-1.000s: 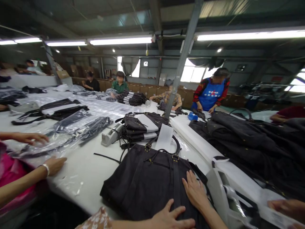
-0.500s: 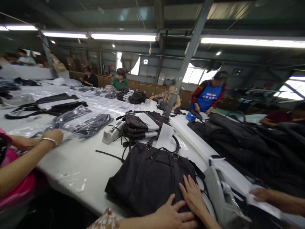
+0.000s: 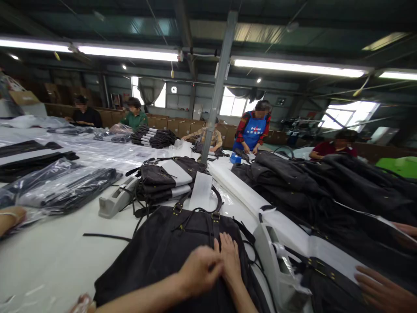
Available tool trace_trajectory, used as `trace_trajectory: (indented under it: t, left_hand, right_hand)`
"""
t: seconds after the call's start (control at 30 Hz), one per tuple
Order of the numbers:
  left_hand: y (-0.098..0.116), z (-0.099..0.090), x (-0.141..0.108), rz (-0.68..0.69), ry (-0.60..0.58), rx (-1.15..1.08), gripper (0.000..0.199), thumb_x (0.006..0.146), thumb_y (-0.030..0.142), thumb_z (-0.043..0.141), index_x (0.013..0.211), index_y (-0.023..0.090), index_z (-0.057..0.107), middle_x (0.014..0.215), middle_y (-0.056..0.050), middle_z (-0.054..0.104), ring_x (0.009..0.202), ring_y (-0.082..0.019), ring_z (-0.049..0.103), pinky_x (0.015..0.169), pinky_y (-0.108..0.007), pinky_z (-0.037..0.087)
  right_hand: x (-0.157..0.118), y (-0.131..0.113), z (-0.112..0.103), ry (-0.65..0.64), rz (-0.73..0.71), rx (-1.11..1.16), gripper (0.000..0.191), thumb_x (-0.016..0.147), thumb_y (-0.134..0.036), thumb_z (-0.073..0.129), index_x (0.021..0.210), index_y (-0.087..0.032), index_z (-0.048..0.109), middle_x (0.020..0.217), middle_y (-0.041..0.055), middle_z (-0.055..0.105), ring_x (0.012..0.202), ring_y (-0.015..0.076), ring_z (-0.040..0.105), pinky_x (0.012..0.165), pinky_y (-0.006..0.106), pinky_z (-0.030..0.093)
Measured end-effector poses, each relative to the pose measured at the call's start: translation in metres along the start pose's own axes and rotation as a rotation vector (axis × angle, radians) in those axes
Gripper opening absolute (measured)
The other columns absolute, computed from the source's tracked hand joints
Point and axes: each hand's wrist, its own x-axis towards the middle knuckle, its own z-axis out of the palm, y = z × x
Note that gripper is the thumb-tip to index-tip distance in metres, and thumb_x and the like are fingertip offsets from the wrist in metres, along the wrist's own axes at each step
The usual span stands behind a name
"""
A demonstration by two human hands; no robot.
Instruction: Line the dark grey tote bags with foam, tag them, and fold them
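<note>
A black handbag (image 3: pixel 153 256) lies on the white table in front of me. Its handles, brass-coloured buckles and a thin tied cord are at the far edge. My right hand (image 3: pixel 230 257) rests on the right part of the bag, fingers stretched out flat. Just left of it and over the bag, my left hand (image 3: pixel 202 267) is closed with its fingers curled. Whether it holds anything is hidden. A white paper sheet (image 3: pixel 200 191) stands behind the handles.
Folded black bags with white paper bands (image 3: pixel 166 178) are stacked behind. Tape dispensers stand left (image 3: pixel 117 198) and right (image 3: pixel 276 261). Plastic-wrapped bags (image 3: pixel 68 187) lie left; a black bag pile (image 3: pixel 293 187) lies right. A co-worker's hand (image 3: pixel 384 287) is at right. A post (image 3: pixel 216 87) rises behind.
My view has swung to the right. My left hand has gone from spread flat on the bag to curled, beside my right hand. The right hand stays flat on the bag, its fingers closer together.
</note>
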Motion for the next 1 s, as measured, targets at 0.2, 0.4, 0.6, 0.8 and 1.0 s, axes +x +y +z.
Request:
trace_trajectory:
  t: [0.2,0.4,0.6,0.8,1.0]
  left_hand:
    - [-0.077,-0.05,0.131,-0.47,0.039,0.183,0.058,0.089,0.045,0.047,0.136,0.013,0.042,0.13,-0.02,0.053,0.125,-0.033,0.045,0.102,-0.045,0.035]
    - [-0.128,-0.026,0.181,-0.474,-0.318,0.123,0.029,0.084,0.038,0.062,0.104,0.016,0.063,0.113,-0.009,0.062,0.104,-0.023,0.059,0.093,-0.045,0.046]
    - [-0.157,-0.047,0.189,-0.473,-0.432,0.007,0.028,0.089,0.039,0.057,0.098,0.013,0.062,0.097,-0.004,0.064,0.087,-0.017,0.061,0.079,-0.036,0.052]
    - [-0.155,-0.072,0.166,-0.468,-0.523,-0.134,0.047,0.086,0.058,0.046,0.083,0.018,0.07,0.093,-0.004,0.069,0.083,-0.019,0.062,0.069,-0.028,0.05]
    - [-0.13,-0.086,0.125,-0.342,-0.544,-0.118,0.064,0.09,0.062,0.025,0.086,0.019,0.072,0.109,-0.007,0.069,0.108,-0.023,0.056,0.093,-0.031,0.043]
  right_hand:
    - [0.001,0.009,0.005,0.054,0.01,0.116,0.049,0.094,-0.035,0.033,0.126,-0.007,0.056,0.135,0.0164,0.052,0.13,0.0271,0.043,0.109,0.044,0.027]
    - [0.002,0.016,0.014,0.049,0.01,0.154,0.049,0.093,-0.037,0.035,0.127,-0.008,0.056,0.137,0.0143,0.051,0.13,0.0269,0.043,0.109,0.044,0.028]
    - [0.005,0.015,0.014,0.032,0.031,0.167,0.05,0.092,-0.036,0.035,0.127,-0.007,0.056,0.136,0.0143,0.052,0.13,0.0274,0.043,0.109,0.045,0.027]
    - [0.005,0.014,0.015,0.057,0.029,0.178,0.049,0.093,-0.036,0.035,0.126,-0.008,0.057,0.136,0.0137,0.053,0.129,0.0275,0.044,0.11,0.044,0.026]
    - [0.004,0.014,0.015,0.066,0.036,0.203,0.049,0.092,-0.037,0.036,0.126,-0.009,0.057,0.136,0.014,0.053,0.129,0.0275,0.043,0.11,0.044,0.026]
